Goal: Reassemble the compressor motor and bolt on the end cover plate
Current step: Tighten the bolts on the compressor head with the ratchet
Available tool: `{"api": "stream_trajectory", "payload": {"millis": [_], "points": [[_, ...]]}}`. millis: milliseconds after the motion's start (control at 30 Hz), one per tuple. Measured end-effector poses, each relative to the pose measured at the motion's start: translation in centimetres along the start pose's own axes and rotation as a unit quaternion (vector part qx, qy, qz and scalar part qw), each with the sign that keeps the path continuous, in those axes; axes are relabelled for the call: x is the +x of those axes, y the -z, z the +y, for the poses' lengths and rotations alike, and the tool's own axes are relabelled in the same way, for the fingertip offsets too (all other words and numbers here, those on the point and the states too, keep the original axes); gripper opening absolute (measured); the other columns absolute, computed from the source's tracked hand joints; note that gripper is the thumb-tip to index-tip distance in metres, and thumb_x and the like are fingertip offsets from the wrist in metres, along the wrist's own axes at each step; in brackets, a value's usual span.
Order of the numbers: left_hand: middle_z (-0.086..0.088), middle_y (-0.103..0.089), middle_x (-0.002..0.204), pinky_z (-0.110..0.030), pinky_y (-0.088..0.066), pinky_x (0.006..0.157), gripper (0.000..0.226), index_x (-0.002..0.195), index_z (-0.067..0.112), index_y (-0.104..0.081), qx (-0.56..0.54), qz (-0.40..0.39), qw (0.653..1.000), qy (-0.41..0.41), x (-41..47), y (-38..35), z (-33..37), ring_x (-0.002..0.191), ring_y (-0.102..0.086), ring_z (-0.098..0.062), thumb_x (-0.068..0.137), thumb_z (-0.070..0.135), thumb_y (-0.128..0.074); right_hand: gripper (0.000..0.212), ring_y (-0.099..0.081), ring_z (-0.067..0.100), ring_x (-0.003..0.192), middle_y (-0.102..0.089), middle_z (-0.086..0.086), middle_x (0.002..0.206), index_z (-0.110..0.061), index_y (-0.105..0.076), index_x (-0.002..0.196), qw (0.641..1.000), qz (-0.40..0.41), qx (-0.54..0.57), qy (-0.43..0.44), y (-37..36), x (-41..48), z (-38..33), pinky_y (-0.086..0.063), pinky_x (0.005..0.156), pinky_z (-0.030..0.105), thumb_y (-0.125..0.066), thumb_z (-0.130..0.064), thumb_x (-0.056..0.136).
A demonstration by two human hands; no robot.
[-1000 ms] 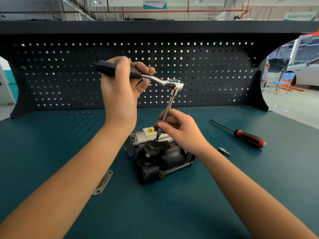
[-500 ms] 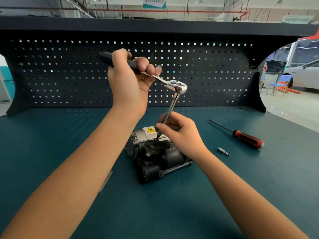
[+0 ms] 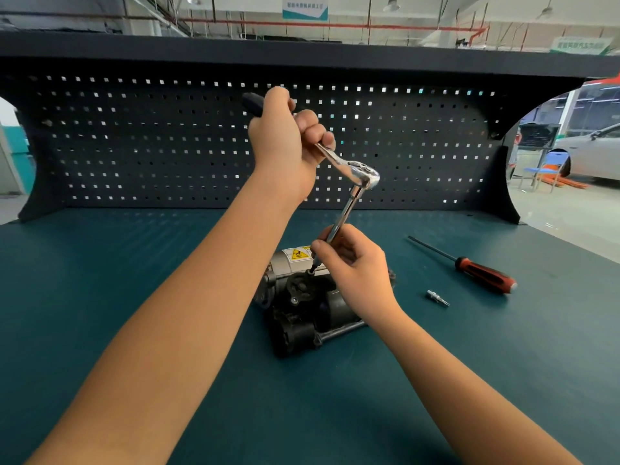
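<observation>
On a green bench before a pegboard, the motor sits at frame centre. The right hand pinches the extension above it; the left hand, higher, grips the ratchet. A screwdriver lies at right.

The grey-and-black motor is laid on its side mid-bench. A chrome ratchet is set tilted onto it.

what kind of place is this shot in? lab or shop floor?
Probably an auto repair or training workshop: a workbench with a pegboard back, a car on the floor at right, and a ratchet on a compressor motor.
</observation>
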State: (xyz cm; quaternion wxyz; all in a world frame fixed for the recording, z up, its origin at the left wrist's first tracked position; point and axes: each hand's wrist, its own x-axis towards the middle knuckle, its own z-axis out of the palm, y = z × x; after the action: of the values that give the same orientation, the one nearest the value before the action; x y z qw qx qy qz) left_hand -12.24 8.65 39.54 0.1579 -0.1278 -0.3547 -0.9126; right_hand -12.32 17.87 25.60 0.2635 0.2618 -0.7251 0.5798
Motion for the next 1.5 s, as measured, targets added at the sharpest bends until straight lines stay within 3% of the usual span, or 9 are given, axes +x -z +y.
{"api": "stream_trajectory", "payload": {"millis": [300, 400, 533, 633, 767, 900, 1200, 1333, 1500], "points": [[0.007, -0.029, 0.035, -0.013, -0.028, 0.028, 0.026, 0.073, 0.007, -0.043, 0.009, -0.089, 0.974, 0.207, 2.5, -0.9, -0.7, 0.025, -0.026, -0.003, 0.098, 0.015, -0.038, 0.030, -0.056, 0.004, 0.064, -0.056, -0.014, 0.065, -0.033, -0.052, 0.075, 1.000, -0.004, -0.006, 0.028, -0.3, -0.1, -0.2, -0.045, 0.063, 0.015, -0.066, -0.010, 0.086], [0.006, -0.031, 0.036, -0.014, -0.030, 0.028, 0.025, 0.077, 0.004, -0.045, -0.014, -0.109, 0.965, 0.236, 2.7, -0.6, -0.5, 0.025, -0.029, -0.003, 0.099, 0.017, -0.041, 0.026, -0.056, 0.006, 0.066, -0.057, -0.014, 0.068, -0.030, -0.052, 0.077, 0.999, -0.020, -0.011, 0.043, -0.2, -0.1, -0.3, -0.045, 0.064, 0.018, -0.065, -0.010, 0.087], [0.007, -0.032, 0.037, -0.014, -0.036, 0.034, 0.032, 0.069, 0.009, -0.044, -0.063, -0.094, 0.982, 0.148, 1.2, 1.4, 0.7, 0.029, -0.033, -0.004, 0.098, 0.022, -0.043, 0.004, -0.059, 0.016, 0.072, -0.062, 0.000, 0.074, -0.011, -0.062, 0.084, 0.997, -0.039, -0.019, 0.070, -0.2, -0.2, -0.1, -0.048, 0.069, 0.026, -0.064, -0.009, 0.086], [0.006, -0.034, 0.039, -0.017, -0.041, 0.041, 0.032, 0.067, 0.012, -0.042, -0.086, -0.058, 0.994, 0.036, -1.2, 2.9, 1.6, 0.032, -0.035, -0.006, 0.098, 0.021, -0.042, 0.006, -0.058, 0.014, 0.071, -0.064, 0.005, 0.076, -0.006, -0.068, 0.089, 0.995, -0.052, -0.032, 0.075, -0.1, -0.1, -0.3, -0.048, 0.070, 0.023, -0.066, -0.010, 0.085], [0.002, -0.047, 0.049, -0.026, -0.054, 0.062, 0.025, 0.074, 0.012, -0.043, -0.054, 0.003, 0.993, -0.102, -4.9, 3.6, 1.7, 0.045, -0.051, -0.013, 0.097, 0.019, -0.043, 0.017, -0.054, 0.008, 0.065, -0.061, 0.006, 0.070, -0.021, -0.067, 0.098, 0.997, -0.076, 0.013, 0.026, 0.3, 0.6, -0.5, -0.045, 0.069, 0.023, -0.065, -0.009, 0.086], [0.003, -0.058, 0.057, -0.026, -0.054, 0.074, 0.021, 0.079, 0.013, -0.047, 0.037, -0.034, 0.982, -0.182, -7.4, 3.4, 0.5, 0.068, -0.065, -0.012, 0.099, 0.019, -0.044, 0.023, -0.055, 0.001, 0.062, -0.063, -0.002, 0.065, -0.033, -0.063, 0.089, 0.997, -0.068, 0.041, -0.004, 0.2, 0.9, -0.5, -0.047, 0.069, 0.019, -0.065, -0.010, 0.086], [0.003, -0.046, 0.048, -0.028, -0.052, 0.058, 0.018, 0.087, 0.009, -0.040, 0.012, 0.001, 0.981, -0.193, -5.7, 2.8, 0.7, 0.043, -0.047, -0.013, 0.100, 0.022, -0.040, 0.017, -0.059, 0.014, 0.083, -0.064, 0.004, 0.088, -0.029, -0.061, 0.089, 0.999, -0.009, 0.033, -0.020, -1.2, -0.7, -0.4, -0.048, 0.078, 0.028, -0.060, -0.012, 0.090], [0.003, -0.041, 0.045, -0.026, -0.048, 0.052, 0.016, 0.083, 0.009, -0.039, -0.019, 0.011, 0.984, -0.175, -5.0, 2.6, 0.9, 0.039, -0.042, -0.013, 0.098, 0.013, -0.041, 0.021, -0.052, -0.004, 0.073, -0.060, -0.005, 0.086, -0.032, -0.057, 0.088, 0.999, -0.006, 0.039, -0.031, -1.9, -0.7, -0.7, -0.043, 0.072, 0.016, -0.055, -0.013, 0.093], [0.003, -0.032, 0.042, -0.022, -0.041, 0.043, 0.015, 0.077, 0.010, -0.040, -0.030, 0.050, 0.989, -0.138, -3.7, 1.4, 1.1, 0.035, -0.031, -0.013, 0.090, 0.004, -0.035, 0.018, -0.043, -0.002, 0.053, -0.054, -0.013, 0.070, -0.029, -0.058, 0.093, 0.996, -0.006, 0.066, -0.052, -2.2, -0.4, -0.9, -0.036, 0.053, 0.011, -0.049, -0.014, 0.096]]}}
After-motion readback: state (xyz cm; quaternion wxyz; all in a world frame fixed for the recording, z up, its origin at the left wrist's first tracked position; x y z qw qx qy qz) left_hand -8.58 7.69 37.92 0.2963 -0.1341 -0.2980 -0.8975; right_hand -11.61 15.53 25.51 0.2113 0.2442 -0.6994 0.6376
